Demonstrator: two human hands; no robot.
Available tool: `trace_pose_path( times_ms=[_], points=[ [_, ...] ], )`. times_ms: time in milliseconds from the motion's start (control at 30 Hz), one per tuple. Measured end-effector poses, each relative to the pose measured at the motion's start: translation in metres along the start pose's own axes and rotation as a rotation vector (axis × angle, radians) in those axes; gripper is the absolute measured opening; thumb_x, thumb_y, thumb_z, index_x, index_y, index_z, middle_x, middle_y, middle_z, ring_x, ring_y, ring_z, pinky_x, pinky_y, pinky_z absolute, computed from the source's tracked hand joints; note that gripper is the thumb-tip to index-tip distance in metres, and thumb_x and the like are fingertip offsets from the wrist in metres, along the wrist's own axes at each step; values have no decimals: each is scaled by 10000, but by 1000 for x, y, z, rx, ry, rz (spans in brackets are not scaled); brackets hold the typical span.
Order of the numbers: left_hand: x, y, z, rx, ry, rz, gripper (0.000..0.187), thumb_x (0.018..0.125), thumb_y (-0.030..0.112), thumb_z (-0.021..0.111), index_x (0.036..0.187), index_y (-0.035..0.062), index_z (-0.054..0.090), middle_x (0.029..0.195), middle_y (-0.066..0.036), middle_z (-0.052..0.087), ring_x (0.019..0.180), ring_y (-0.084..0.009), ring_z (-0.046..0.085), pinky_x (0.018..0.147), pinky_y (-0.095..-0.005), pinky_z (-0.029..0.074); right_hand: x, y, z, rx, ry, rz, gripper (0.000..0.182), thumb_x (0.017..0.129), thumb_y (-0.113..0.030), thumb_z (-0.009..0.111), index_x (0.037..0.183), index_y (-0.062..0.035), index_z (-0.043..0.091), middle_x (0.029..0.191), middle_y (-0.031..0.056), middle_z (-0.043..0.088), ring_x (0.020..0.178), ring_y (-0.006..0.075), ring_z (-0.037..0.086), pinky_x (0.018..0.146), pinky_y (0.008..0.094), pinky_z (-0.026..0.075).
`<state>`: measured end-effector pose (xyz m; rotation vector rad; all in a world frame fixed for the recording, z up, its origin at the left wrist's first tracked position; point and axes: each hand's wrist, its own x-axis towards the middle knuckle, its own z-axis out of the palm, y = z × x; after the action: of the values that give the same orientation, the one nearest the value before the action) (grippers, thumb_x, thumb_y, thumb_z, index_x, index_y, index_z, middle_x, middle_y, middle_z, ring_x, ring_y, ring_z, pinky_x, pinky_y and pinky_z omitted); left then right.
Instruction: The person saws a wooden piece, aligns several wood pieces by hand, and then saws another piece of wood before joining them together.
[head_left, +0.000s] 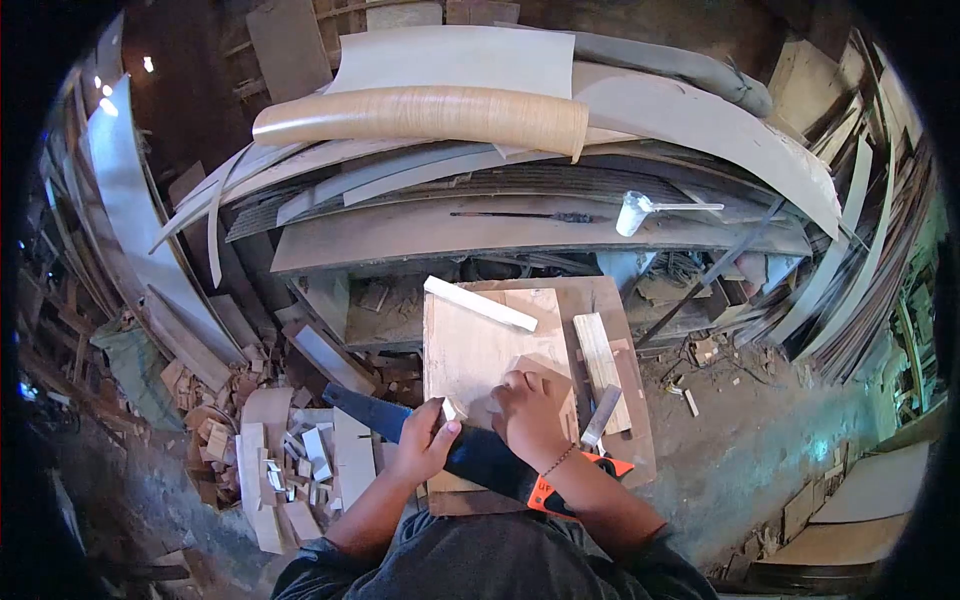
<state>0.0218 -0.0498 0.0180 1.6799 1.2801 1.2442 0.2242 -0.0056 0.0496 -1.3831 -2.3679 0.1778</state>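
Observation:
My left hand (425, 448) is closed, pinching a small pale wood block (453, 410) between thumb and fingers. Just right of it, my right hand (530, 420) has its fingers curled over the work board (475, 360); whatever it may hold is hidden. A handsaw (480, 462) with a dark blade and orange handle lies across the board's near side, partly under my hands and right forearm. Beside my right wrist rests a flat-bladed tool (602, 415), perhaps a chisel. A white wood strip (480, 303) lies on the far part of the board, and a wood piece (602, 370) along its right.
Offcuts (310, 460) are heaped on the floor at left. Beyond the board, a low bench (400, 235) carries stacked sheets, a rolled veneer sheet (430, 115), a white cup (633, 213) with a stick, and a thin dark tool (520, 215). Long strips (860, 270) lean at right.

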Motion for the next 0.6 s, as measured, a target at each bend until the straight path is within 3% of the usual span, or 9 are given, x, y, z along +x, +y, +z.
trace_pose_path(
  times_ms=[233,333,367,500,600],
  points=[
    [18,13,-7,63,-69,-27,296,898,197,633,1063,-42,576,789,-157,558,657,-256,556,612,-343,444,-2,12,-4,566,141,251,308,725,-54,700,1020,-19,620,940,138,652,861,292,635,805,377,506],
    [33,26,-9,138,-137,-32,328,893,225,647,1084,-35,590,812,-169,587,688,-303,598,627,-371,467,-3,26,-16,623,178,193,336,716,-41,732,1029,-1,617,939,131,652,812,234,645,745,338,519],
    [39,24,-7,197,-161,22,349,893,245,647,1107,-24,589,838,-173,597,725,-321,608,655,-390,474,-4,31,-19,604,148,185,327,725,-38,753,1027,-7,631,918,110,655,787,181,629,713,302,510],
    [59,22,0,393,-253,167,408,891,285,639,1202,30,573,931,-175,614,873,-380,608,778,-450,475,-5,36,-32,785,109,284,281,761,-58,774,1004,-18,637,913,74,660,782,131,625,709,272,503],
    [65,25,7,459,-301,201,441,893,309,627,1254,65,554,989,-170,605,952,-382,590,845,-466,456,-7,35,-39,795,191,239,301,755,-66,783,1016,-20,640,912,70,662,791,138,634,713,274,509]
  ],
)
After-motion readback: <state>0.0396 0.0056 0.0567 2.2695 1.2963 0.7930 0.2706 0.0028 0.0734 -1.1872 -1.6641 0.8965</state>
